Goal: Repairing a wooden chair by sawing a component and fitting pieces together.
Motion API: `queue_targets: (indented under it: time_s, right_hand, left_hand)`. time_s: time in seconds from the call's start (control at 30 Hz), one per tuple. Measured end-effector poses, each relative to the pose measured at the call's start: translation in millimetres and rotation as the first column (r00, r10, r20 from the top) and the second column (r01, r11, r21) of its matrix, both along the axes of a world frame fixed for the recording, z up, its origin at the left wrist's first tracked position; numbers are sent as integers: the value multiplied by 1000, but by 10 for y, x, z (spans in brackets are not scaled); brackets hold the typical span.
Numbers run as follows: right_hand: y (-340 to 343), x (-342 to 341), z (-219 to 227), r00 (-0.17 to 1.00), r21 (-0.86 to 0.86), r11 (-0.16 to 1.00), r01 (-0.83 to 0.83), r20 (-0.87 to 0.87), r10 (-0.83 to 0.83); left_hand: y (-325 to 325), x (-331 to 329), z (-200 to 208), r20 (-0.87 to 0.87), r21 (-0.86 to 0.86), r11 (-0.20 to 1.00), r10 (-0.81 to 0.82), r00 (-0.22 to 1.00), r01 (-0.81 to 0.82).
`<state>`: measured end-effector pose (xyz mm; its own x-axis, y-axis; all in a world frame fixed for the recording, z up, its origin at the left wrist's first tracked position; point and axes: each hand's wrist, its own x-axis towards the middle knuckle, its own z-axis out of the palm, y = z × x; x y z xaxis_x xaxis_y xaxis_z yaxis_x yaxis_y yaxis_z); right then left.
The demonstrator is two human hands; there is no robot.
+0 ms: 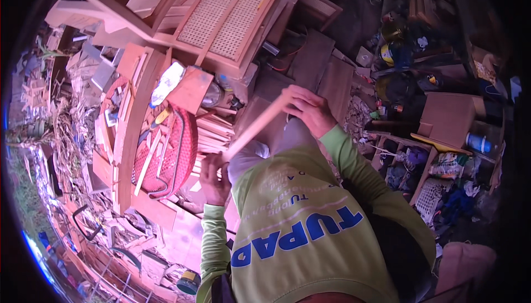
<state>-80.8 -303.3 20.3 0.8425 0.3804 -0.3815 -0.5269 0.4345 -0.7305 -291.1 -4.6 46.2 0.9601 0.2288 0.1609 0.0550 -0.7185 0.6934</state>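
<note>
A pale wooden strip (257, 125) slants across above my lap. My right hand (311, 110) grips its upper end, thumb and fingers closed round it. At the lower end my left hand (214, 178) is closed on the strip, its fingertips partly hidden. Left of that hand sits a red woven plastic basket (188, 156) with thin wooden sticks and a bent dark rod on it. Behind the left hand lies a stack of cut wooden slats (214, 131).
Wooden frames with a woven cane panel (227, 15) stand at the far side. A thick upright board (133, 126) rises left of the basket. Scrap wood and shavings (83, 76) litter the left. On the right are a cardboard box (451, 118) and a blue cup (478, 143).
</note>
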Motion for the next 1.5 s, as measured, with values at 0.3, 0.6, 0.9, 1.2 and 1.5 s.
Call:
queue_targets:
  time_s: [0.3,0.6,0.9,1.2,1.5]
  right_hand:
    - [-562,439,113,996,194,979,-54,74,40]
    - [-501,889,-404,969,-148,976,158,-166,-182]
    - [50,1591,-833,959,-295,919,261,187,-212]
    - [995,2469,384,917,-82,966,-246,303,259]
    - [1430,3037,-8,840,-22,872,-490,258,478]
  left_hand:
    - [-947,520,-329,-118,-159,986,35,992,-53]
    - [-1288,847,-306,-32,120,989,94,995,-89]
    - [-981,1460,-337,-26,99,987,129,991,-126]
    - [-144,1703,-556,-151,-694,688,148,977,-212]
    - [-225,1846,-970,-294,-842,410,194,936,-349]
